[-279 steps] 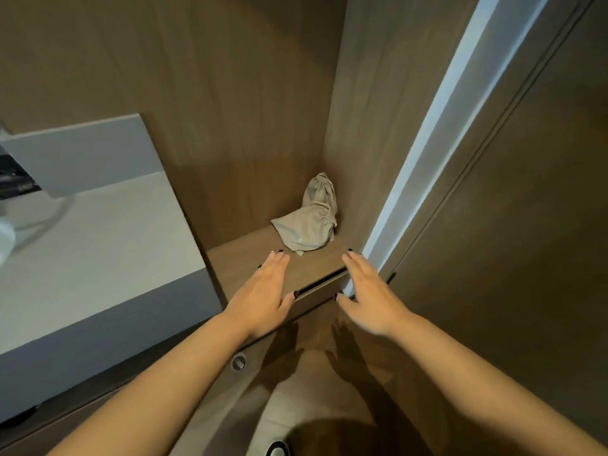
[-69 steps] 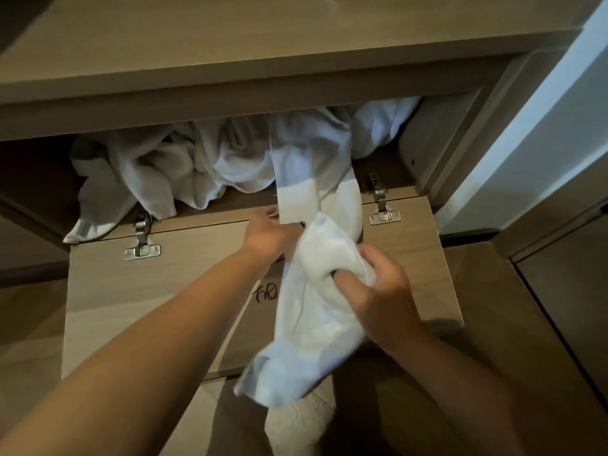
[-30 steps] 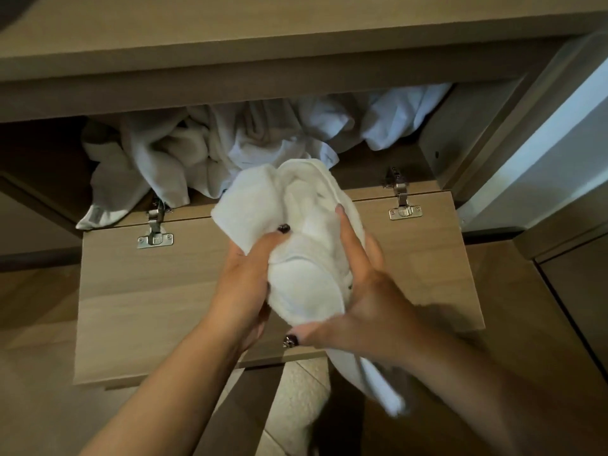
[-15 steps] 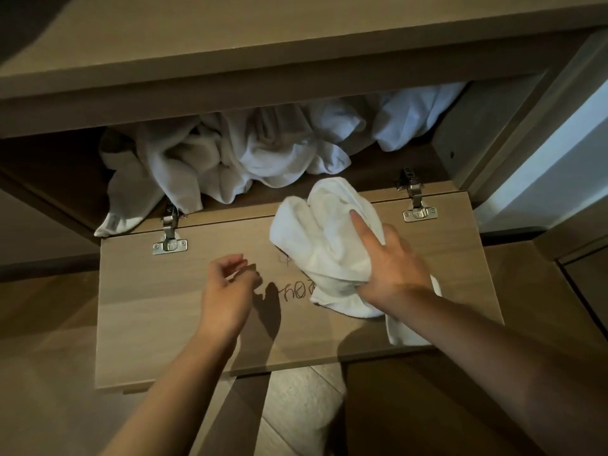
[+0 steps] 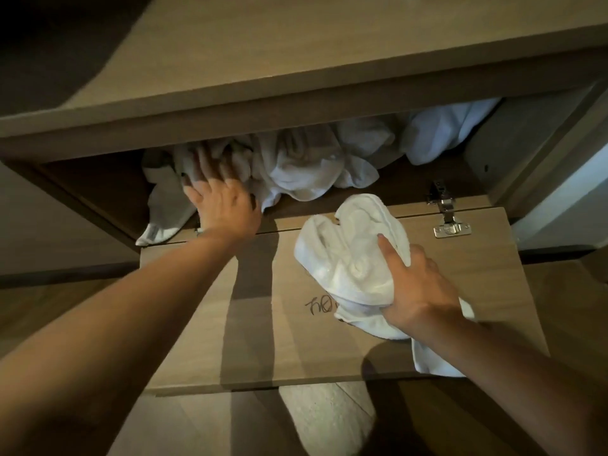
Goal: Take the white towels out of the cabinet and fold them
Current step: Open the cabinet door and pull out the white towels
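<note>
Item: cabinet (image 5: 296,103), wood, low compartment. We see its door (image 5: 329,340) dropped forward and lying flat like a shelf, hinged along the back edge; one metal hinge (image 5: 447,222) shows at the right. Handwritten marks (image 5: 320,304) sit mid-door. The door's left half lies bare; its front edge hangs over the floor (image 5: 325,419).

Item: towel pile (image 5: 312,162), white, crumpled, inside the compartment. It fills the opening from left of centre to the right wall. One tail (image 5: 164,218) droops over the left sill. A dark gap remains at the far left of the compartment.

Item: towel (image 5: 352,258), white, bunched, out of the cabinet, resting on the right half of the door. Its lower end trails past the door's front edge.

Hands: our left hand (image 5: 220,199) reaches into the compartment, fingers spread wide and laid on the left part of the pile; we cannot tell whether the fingertips have closed on cloth. Our right hand (image 5: 414,287) grips the bunched towel, forefinger stretched along its top, the other fingers curled around it.
</note>
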Demonstrator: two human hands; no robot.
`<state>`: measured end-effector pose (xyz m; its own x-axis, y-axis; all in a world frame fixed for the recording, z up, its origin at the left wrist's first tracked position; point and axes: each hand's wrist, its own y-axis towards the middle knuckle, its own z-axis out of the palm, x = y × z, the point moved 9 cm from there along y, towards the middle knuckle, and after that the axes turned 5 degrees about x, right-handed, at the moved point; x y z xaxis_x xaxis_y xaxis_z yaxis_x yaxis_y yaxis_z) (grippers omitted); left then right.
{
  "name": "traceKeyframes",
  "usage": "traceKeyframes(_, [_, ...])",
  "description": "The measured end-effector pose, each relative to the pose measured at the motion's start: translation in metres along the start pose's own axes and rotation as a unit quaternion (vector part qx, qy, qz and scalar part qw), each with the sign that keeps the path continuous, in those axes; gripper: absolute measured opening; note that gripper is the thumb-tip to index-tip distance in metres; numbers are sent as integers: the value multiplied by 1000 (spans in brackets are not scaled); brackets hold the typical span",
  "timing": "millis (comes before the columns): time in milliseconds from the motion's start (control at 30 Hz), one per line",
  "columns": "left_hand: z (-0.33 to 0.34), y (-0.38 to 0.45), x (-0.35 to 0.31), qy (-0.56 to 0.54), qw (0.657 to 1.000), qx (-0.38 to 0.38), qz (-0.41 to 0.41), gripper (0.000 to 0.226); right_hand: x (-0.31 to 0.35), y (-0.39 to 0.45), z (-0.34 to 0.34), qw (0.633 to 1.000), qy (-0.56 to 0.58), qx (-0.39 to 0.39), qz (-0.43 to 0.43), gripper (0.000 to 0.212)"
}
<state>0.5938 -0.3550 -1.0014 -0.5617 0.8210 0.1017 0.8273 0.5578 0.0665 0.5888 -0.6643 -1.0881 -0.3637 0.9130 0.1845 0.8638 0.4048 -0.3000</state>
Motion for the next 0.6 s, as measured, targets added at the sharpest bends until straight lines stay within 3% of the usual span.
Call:
traceKeyframes(133, [9,18,40,25,998,43,-31,44,0,0,-2,1000,-7,-6,-3,120])
traceKeyframes(200, [12,16,52,-86,995,26,-38,39,0,-2,-3,1000,-14,-16,-2,120])
traceKeyframes(267, [18,8,66,-229,971,20,-73,36,1,-3,-4,1000,-19,-23,-4,119])
traceKeyframes(367, [16,-11,72,-324,941,-10,-96,35,0,-4,-5,1000,-11,-22,-10,116])
traceKeyframes(467, [-3,-45,64,-440,887,-84,-114,28,-2,-7,-3,1000,-1,-12,-21,114])
traceKeyframes(600, [-15,-97,35,-588,797,-97,-98,17,-11,-17,3,999,39,6,-23,113])
